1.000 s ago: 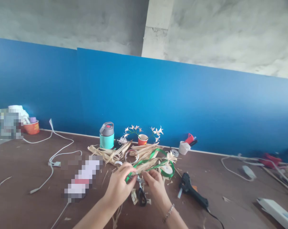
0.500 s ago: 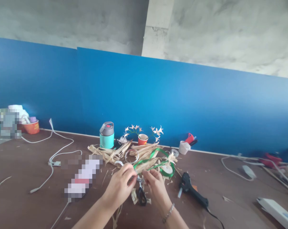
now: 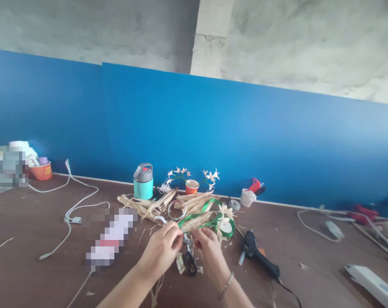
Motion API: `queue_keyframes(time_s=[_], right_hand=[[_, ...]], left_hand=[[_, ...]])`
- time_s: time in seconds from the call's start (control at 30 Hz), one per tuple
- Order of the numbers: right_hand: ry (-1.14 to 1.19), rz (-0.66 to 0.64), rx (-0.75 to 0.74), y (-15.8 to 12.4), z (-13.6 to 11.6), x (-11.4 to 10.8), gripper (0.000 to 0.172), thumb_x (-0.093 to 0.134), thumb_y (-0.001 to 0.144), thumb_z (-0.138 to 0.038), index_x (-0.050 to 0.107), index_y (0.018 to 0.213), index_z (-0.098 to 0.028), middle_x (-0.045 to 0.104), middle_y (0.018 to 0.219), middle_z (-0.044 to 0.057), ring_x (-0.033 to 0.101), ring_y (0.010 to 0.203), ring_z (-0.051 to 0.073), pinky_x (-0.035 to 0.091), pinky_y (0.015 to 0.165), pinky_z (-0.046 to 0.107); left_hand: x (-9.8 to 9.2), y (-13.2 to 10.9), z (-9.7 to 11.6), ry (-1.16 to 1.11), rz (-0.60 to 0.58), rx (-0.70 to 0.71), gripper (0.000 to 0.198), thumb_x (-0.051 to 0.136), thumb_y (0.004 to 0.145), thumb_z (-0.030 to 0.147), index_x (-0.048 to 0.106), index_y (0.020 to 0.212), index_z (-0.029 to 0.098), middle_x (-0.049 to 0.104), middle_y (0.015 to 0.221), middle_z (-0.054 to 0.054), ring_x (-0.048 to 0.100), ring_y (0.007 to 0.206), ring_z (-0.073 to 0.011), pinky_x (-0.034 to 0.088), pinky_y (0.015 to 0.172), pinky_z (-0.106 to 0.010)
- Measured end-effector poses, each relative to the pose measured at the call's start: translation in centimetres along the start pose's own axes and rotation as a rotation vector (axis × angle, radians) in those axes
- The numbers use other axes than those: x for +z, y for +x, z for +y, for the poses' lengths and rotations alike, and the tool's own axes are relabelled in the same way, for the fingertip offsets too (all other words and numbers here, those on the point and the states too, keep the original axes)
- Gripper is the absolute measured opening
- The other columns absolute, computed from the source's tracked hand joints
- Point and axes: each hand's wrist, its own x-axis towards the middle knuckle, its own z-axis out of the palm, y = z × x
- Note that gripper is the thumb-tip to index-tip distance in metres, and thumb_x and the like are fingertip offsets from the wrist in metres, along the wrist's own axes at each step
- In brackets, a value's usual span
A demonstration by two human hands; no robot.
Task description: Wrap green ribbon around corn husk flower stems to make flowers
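Observation:
My left hand [image 3: 163, 244] is closed in a pinch on the end of a green ribbon [image 3: 204, 209]. The ribbon loops back over the husks toward its roll [image 3: 229, 228]. Close beside it, my right hand [image 3: 207, 246] pinches the green stem of a cream flower spray [image 3: 225, 211], whose blooms hang in front of the roll. The fingertips of both hands almost meet, and what lies right between them is too small to make out. Scissors [image 3: 190, 263] with black handles lie on the table below my hands. Dry, pale husks [image 3: 149, 208] spread out behind them.
A black glue gun [image 3: 260, 256] lies on the right of the brown table. Behind the husks stand a turquoise flask [image 3: 143, 188] and a red cup [image 3: 192, 187] with flower sprays. White cables [image 3: 81, 207] cross the left side. A blue panel [image 3: 187, 124] borders the back.
The flower spray has turned in my right hand, its blooms shifting left and lower over the roll. Both hands keep their pinch in nearly the same place.

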Motion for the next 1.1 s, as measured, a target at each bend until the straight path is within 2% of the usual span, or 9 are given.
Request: queue_keyframes(time_s=[0.17,0.27,0.33,0.4,0.53,0.63,0.73,0.83,1.1], right_hand=[[-0.005,0.017,0.001,-0.2,-0.3,0.3,0.042,0.074,0.061,-0.046,0.044,0.049,-0.019,0.037,0.045,-0.007,0.029,0.044,0.008,0.025,0.045,0.024],[0.027,0.004,-0.012,-0.4,-0.7,0.4,0.041,0.076,0.06,-0.046,0.047,0.051,-0.018,0.04,0.047,-0.007,0.031,0.045,0.008,0.025,0.045,0.023],[0.067,-0.06,-0.029,-0.6,-1.0,0.5,0.037,0.077,0.06,-0.044,0.054,0.056,-0.017,0.047,0.052,-0.004,0.036,0.048,0.009,0.029,0.046,0.022],[0.095,-0.122,-0.031,-0.8,-1.4,0.6,0.031,0.079,0.058,-0.041,0.062,0.066,-0.016,0.056,0.06,-0.002,0.044,0.052,0.01,0.034,0.049,0.021],[0.114,-0.162,0.025,-0.9,-1.3,0.6,0.031,0.08,0.06,-0.034,0.07,0.082,-0.015,0.066,0.073,0.002,0.053,0.061,0.012,0.04,0.056,0.022],[0.149,-0.213,0.057,-0.8,-0.8,0.5,0.023,0.077,0.065,-0.032,0.07,0.077,-0.014,0.065,0.071,0.003,0.054,0.061,0.012,0.04,0.058,0.022],[0.182,-0.255,0.053,-0.6,-0.6,0.4,0.018,0.076,0.067,-0.03,0.069,0.07,-0.014,0.061,0.063,0.0,0.048,0.055,0.009,0.036,0.053,0.019],[0.209,-0.283,0.047,-0.6,-0.8,0.4,0.016,0.077,0.066,-0.027,0.068,0.066,-0.013,0.059,0.059,-0.001,0.043,0.052,0.007,0.032,0.051,0.018],[0.241,-0.285,0.07,-0.6,-0.5,0.5,0.019,0.08,0.064,-0.028,0.068,0.064,-0.013,0.056,0.056,-0.002,0.041,0.051,0.007,0.031,0.05,0.018]], left_hand=[[0.4,-0.1,0.0,-0.157,0.034,-0.14,0.015,0.049,0.08,0.011,0.058,0.075,0.02,0.062,0.074,-0.003,0.06,0.066,-0.0149,0.047,0.063,-0.024],[0.5,0.1,0.4,-0.365,0.043,-0.378,0.011,0.055,0.073,0.014,0.06,0.066,0.019,0.063,0.071,-0.002,0.058,0.066,-0.0167,0.045,0.064,-0.025],[0.4,0.3,0.6,-0.482,0.033,-0.53,0.008,0.058,0.069,0.015,0.06,0.062,0.019,0.063,0.067,-0.002,0.057,0.065,-0.0172,0.044,0.064,-0.026],[0.3,0.5,0.8,-0.547,0.01,-0.617,0.009,0.059,0.069,0.018,0.061,0.061,0.017,0.062,0.062,-0.001,0.056,0.061,-0.0166,0.043,0.06,-0.025],[0.1,0.9,1.0,-0.669,-0.03,-0.724,0.013,0.059,0.07,0.024,0.063,0.061,0.015,0.059,0.055,0.001,0.052,0.053,-0.0135,0.039,0.052,-0.023],[0.0,1.1,1.3,-0.758,-0.034,-0.796,0.014,0.059,0.069,0.026,0.062,0.06,0.016,0.052,0.049,0.004,0.043,0.045,-0.0096,0.033,0.046,-0.02],[0.0,1.2,1.6,-0.835,-0.048,-0.862,0.015,0.061,0.068,0.027,0.06,0.059,0.015,0.041,0.041,0.008,0.03,0.038,-0.0061,0.022,0.04,-0.019],[0.1,1.1,1.5,-0.907,-0.058,-0.913,0.018,0.065,0.065,0.031,0.059,0.06,0.015,0.035,0.039,0.01,0.022,0.037,-0.0045,0.013,0.038,-0.019],[0.2,1.0,1.6,-1.116,-0.022,-0.955,0.031,0.072,0.061,0.04,0.054,0.056,0.016,0.031,0.037,0.011,0.017,0.036,-0.0031,0.01,0.039,-0.02]])
